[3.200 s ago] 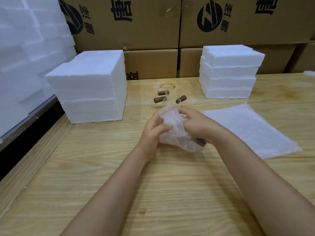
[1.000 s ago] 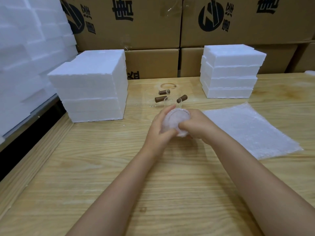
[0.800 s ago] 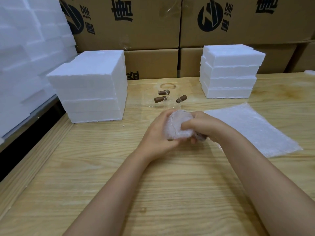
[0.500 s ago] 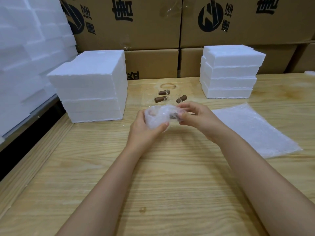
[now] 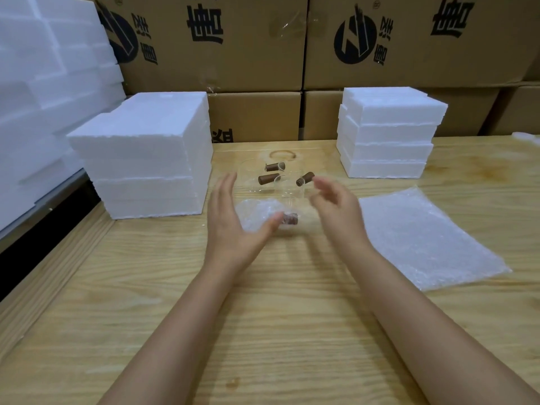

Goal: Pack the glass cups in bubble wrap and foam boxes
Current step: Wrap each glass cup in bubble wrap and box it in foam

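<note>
Wrapped glass cup (image 5: pixel 264 215) lies on its side mid-table, brown handle sticking out right. 3 unwrapped clear cups (image 5: pixel 279 178) w/ brown handles just behind. Flat bubble wrap sheet (image 5: pixel 423 238) at right. Foam box stacks (image 5: pixel 146 153) left & right rear.

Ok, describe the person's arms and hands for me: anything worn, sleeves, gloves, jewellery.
Both arms are bare from the bottom edge of the picture up to the fingertips, with no sleeve in sight. The left hand and the right hand wear no gloves. No watch, bracelet or ring shows on either wrist or on the fingers, though the right hand is slightly blurred. No tape, plasters or markings are visible.
</note>
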A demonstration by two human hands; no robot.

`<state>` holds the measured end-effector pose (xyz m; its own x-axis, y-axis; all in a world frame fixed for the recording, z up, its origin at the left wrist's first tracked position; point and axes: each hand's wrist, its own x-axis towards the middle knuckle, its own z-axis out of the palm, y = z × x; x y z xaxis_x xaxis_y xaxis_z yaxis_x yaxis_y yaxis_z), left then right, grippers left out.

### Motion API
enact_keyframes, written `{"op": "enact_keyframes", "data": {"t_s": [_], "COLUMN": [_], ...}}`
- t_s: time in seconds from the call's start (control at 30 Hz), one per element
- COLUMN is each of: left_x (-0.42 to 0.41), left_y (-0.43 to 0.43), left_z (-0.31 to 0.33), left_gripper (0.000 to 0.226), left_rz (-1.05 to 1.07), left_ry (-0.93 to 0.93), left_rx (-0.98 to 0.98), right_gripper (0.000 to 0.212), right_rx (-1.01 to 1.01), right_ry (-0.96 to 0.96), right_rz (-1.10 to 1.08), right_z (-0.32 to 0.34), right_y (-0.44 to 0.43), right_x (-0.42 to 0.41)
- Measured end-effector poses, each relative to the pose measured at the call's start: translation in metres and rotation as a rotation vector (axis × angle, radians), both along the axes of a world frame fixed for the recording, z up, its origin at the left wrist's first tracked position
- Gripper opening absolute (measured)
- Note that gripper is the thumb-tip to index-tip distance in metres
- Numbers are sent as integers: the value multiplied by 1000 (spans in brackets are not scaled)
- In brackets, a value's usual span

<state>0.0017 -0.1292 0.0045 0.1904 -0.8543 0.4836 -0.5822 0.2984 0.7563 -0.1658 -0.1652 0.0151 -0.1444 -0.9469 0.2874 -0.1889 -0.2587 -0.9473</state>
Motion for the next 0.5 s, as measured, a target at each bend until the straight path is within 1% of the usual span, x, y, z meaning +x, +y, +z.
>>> {"op": "enact_keyframes", "data": {"t_s": [0.03, 0.07, 0.13, 0.17, 0.23, 0.33, 0.43, 0.5], "left_x": [-5, -12, -29, -38, -59, -91, -115, -127], "left_y": [-1, -5, -23, -36, -65, -109, -145, -163], "left_z": [7, 14, 33, 43, 62, 77, 82, 82], "left_gripper": [85, 76, 66, 62, 56, 57, 59, 59], "left_rz": [-35, -77, -164, -200, -253, -346, -430, -465], "left_ry": [-4, 10, 108, 170, 241, 208, 200, 236], "left_rx": [-70, -91, -37, 5, 98, 236, 353, 385], "right_gripper": [24, 21, 15, 16, 26, 38, 46, 53], "right_rx": [-64, -124, -193, -206, -197, -155, -98, -5], "right_ry": [-72, -133, -218, -234, -227, -169, -15, -51], "right_rz": [-82, -167, -326, -396, -532, -711, -766, -765], "right_z": [9, 17, 33, 40, 51, 60, 59, 59], "right_y": [-5, -11, -30, -43, -74, -120, -154, -172], "right_x": [-7, -15, -36, -48, -78, -127, -168, -188]}}
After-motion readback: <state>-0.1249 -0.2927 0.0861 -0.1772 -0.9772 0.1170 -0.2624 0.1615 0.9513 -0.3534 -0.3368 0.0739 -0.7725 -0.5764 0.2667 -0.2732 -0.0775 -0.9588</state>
